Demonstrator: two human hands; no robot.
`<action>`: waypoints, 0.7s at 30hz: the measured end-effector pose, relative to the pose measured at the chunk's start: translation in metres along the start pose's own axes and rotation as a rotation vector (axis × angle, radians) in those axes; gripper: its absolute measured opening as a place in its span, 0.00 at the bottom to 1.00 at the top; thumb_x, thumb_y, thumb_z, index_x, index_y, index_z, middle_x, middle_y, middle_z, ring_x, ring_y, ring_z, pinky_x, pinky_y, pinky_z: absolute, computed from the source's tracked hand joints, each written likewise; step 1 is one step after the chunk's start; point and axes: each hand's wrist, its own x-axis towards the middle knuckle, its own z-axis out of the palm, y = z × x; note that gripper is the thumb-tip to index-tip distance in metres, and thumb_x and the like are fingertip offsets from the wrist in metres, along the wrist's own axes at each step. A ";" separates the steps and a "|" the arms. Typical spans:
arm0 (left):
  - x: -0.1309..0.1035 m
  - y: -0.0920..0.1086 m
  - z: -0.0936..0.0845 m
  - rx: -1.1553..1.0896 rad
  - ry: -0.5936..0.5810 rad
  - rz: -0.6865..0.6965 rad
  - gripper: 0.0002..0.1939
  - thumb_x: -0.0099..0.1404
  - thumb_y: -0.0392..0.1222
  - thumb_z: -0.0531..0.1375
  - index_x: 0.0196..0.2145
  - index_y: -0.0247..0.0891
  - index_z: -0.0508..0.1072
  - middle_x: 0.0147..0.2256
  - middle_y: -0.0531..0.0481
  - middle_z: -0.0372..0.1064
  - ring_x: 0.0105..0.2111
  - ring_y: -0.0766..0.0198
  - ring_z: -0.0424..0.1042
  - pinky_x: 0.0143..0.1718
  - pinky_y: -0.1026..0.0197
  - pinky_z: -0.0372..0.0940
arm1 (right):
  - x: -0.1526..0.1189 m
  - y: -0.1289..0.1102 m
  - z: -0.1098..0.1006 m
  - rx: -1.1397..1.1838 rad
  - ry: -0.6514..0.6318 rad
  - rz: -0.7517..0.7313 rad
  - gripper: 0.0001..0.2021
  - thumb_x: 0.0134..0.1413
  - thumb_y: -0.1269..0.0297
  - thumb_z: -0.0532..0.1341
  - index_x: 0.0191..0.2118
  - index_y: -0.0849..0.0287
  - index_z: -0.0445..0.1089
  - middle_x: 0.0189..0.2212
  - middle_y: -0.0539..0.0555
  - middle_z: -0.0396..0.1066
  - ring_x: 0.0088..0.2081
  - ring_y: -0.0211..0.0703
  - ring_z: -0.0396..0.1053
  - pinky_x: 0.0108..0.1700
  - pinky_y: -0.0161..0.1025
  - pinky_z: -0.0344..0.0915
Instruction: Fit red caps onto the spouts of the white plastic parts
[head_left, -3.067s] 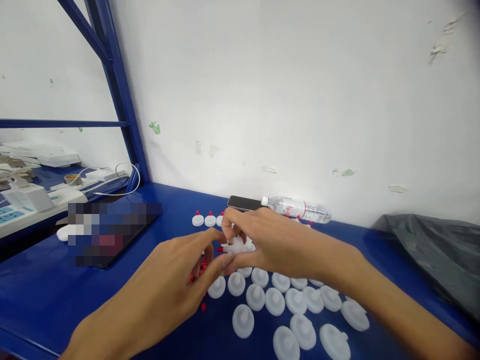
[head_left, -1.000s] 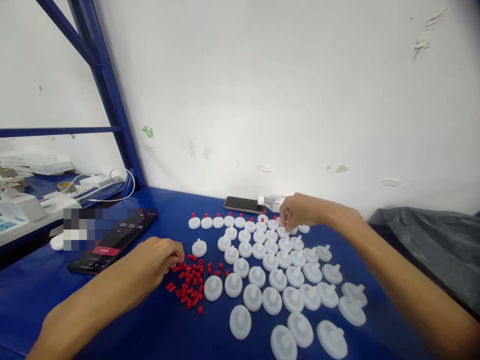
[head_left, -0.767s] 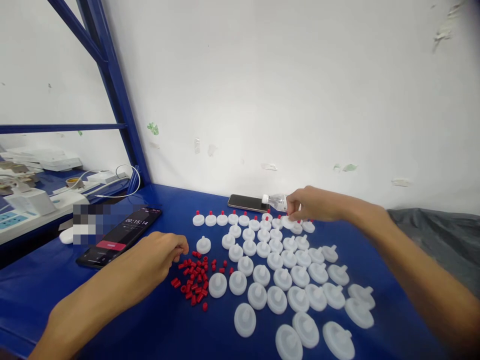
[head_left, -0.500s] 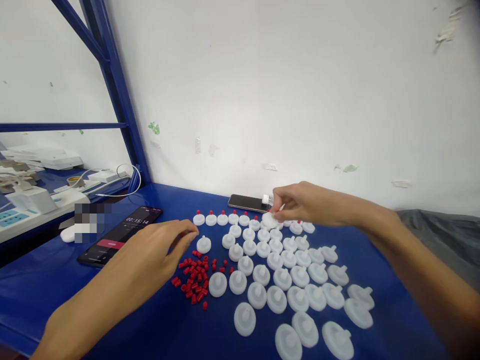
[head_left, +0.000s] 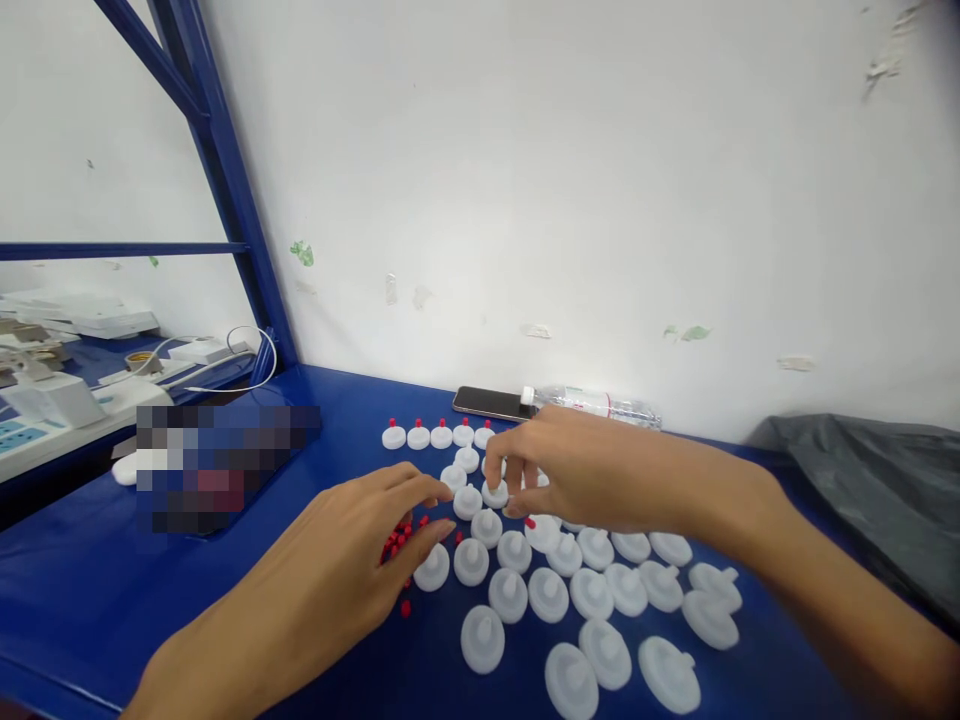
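Note:
My left hand (head_left: 375, 535) hovers over the pile of small red caps (head_left: 396, 540), thumb and fingers apart, hiding much of the pile. Nothing shows between its fingertips. My right hand (head_left: 551, 470) is bent over the white round pieces with short stems, fingers curled but with a gap to the thumb. A white piece (head_left: 493, 493) lies at its fingertips; firm contact cannot be made out. Just below the thumb, a red cap (head_left: 530, 522) shows by another white piece. White pieces with red tops (head_left: 441, 436) stand in a row at the back.
Many stemmed white pieces (head_left: 548, 594) cover the middle and right of the blue table (head_left: 315, 665). A phone (head_left: 491, 403) and a clear bottle (head_left: 600, 402) lie by the wall. Dark fabric (head_left: 847, 450) sits right; a power strip (head_left: 90, 420) is left.
My right hand has come forward and left from the back row, and the white piece it pinched is no longer seen in it. My left hand has moved right, and its fingers have spread.

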 end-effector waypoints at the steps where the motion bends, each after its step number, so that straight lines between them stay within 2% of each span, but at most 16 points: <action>1: 0.000 -0.001 0.000 0.004 0.007 0.002 0.16 0.78 0.53 0.54 0.54 0.51 0.77 0.50 0.52 0.78 0.46 0.56 0.78 0.48 0.56 0.68 | 0.000 0.002 0.001 -0.026 -0.026 0.031 0.08 0.60 0.64 0.71 0.45 0.52 0.80 0.32 0.50 0.80 0.28 0.41 0.74 0.26 0.36 0.60; 4: 0.001 -0.001 -0.001 0.014 0.013 0.011 0.15 0.78 0.51 0.52 0.50 0.51 0.78 0.47 0.52 0.78 0.44 0.57 0.77 0.46 0.56 0.67 | 0.002 0.004 0.004 -0.055 -0.169 0.155 0.15 0.52 0.63 0.76 0.47 0.52 0.81 0.33 0.50 0.79 0.30 0.43 0.75 0.25 0.35 0.60; 7: 0.001 0.001 -0.002 0.002 -0.010 0.020 0.15 0.79 0.50 0.51 0.47 0.50 0.78 0.44 0.53 0.78 0.42 0.59 0.77 0.43 0.58 0.65 | 0.005 0.005 0.007 -0.031 -0.225 0.172 0.06 0.53 0.73 0.71 0.36 0.54 0.80 0.32 0.49 0.78 0.28 0.40 0.72 0.24 0.34 0.58; 9: 0.002 0.002 -0.002 -0.006 -0.016 0.022 0.15 0.79 0.50 0.51 0.46 0.50 0.77 0.43 0.54 0.77 0.41 0.60 0.76 0.42 0.58 0.64 | 0.006 0.007 0.008 -0.017 -0.196 0.122 0.10 0.55 0.79 0.64 0.30 0.56 0.75 0.32 0.48 0.77 0.29 0.38 0.70 0.25 0.34 0.57; 12: 0.001 0.004 -0.003 -0.008 -0.003 0.023 0.16 0.80 0.51 0.50 0.46 0.51 0.77 0.41 0.55 0.77 0.38 0.61 0.76 0.40 0.58 0.64 | 0.005 0.010 0.005 0.009 -0.114 0.044 0.11 0.58 0.78 0.61 0.28 0.56 0.71 0.30 0.46 0.74 0.28 0.36 0.67 0.26 0.35 0.56; 14: -0.001 0.006 -0.004 -0.014 0.030 0.028 0.15 0.79 0.53 0.51 0.50 0.52 0.76 0.43 0.55 0.78 0.41 0.59 0.77 0.42 0.58 0.65 | 0.004 0.006 0.002 0.042 -0.035 -0.011 0.09 0.62 0.73 0.62 0.31 0.54 0.72 0.28 0.46 0.74 0.26 0.36 0.65 0.26 0.36 0.55; 17: -0.004 0.012 -0.005 -0.032 0.063 0.028 0.16 0.74 0.58 0.59 0.54 0.52 0.74 0.48 0.55 0.79 0.46 0.56 0.78 0.46 0.57 0.67 | 0.005 -0.007 -0.001 0.139 0.080 -0.094 0.02 0.67 0.67 0.64 0.41 0.51 0.74 0.31 0.45 0.77 0.30 0.37 0.71 0.28 0.35 0.59; 19: -0.006 0.018 -0.006 -0.056 0.076 0.027 0.15 0.72 0.57 0.63 0.51 0.51 0.76 0.46 0.55 0.80 0.42 0.57 0.78 0.43 0.59 0.68 | 0.006 -0.018 0.000 0.195 0.145 -0.161 0.04 0.68 0.64 0.66 0.45 0.50 0.70 0.32 0.44 0.79 0.33 0.38 0.73 0.31 0.34 0.60; 21: -0.007 0.023 -0.007 -0.084 0.118 0.032 0.11 0.72 0.55 0.63 0.47 0.50 0.77 0.39 0.57 0.80 0.34 0.61 0.77 0.36 0.61 0.68 | 0.007 -0.027 0.003 0.205 0.207 -0.219 0.07 0.68 0.63 0.66 0.47 0.50 0.67 0.32 0.43 0.80 0.32 0.39 0.74 0.32 0.36 0.60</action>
